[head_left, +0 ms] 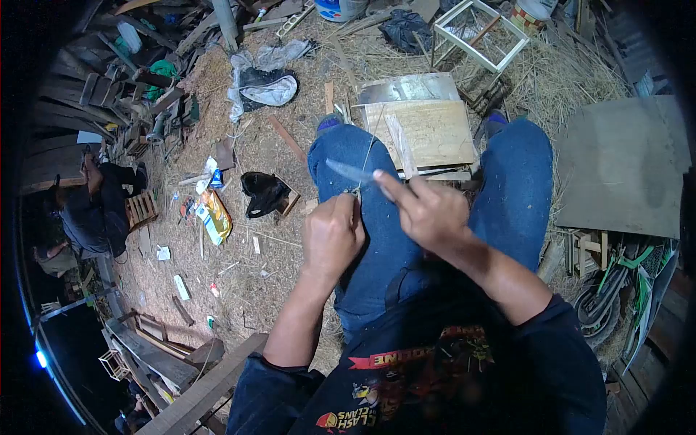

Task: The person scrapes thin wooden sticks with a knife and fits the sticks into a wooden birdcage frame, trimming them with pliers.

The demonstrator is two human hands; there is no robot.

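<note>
My right hand [429, 212] is closed around a knife, whose pale blade [349, 172] points left and is slightly blurred. Closed in a fist over my thigh, my left hand [331, 235] grips a thin light strip [367, 156] that rises up and right from the fingers. The blade crosses close to this strip; whether they touch I cannot tell. The strip's lower end is hidden in the fist. Both hands are above my jeans [391, 246].
Between my feet lies a wooden board [428, 134]. A black cloth item [262, 194] and a yellow packet [215, 217] lie on the littered ground. At left a person [90, 210] sits. A green motorcycle [631, 290] stands right, beside a grey sheet [616, 167].
</note>
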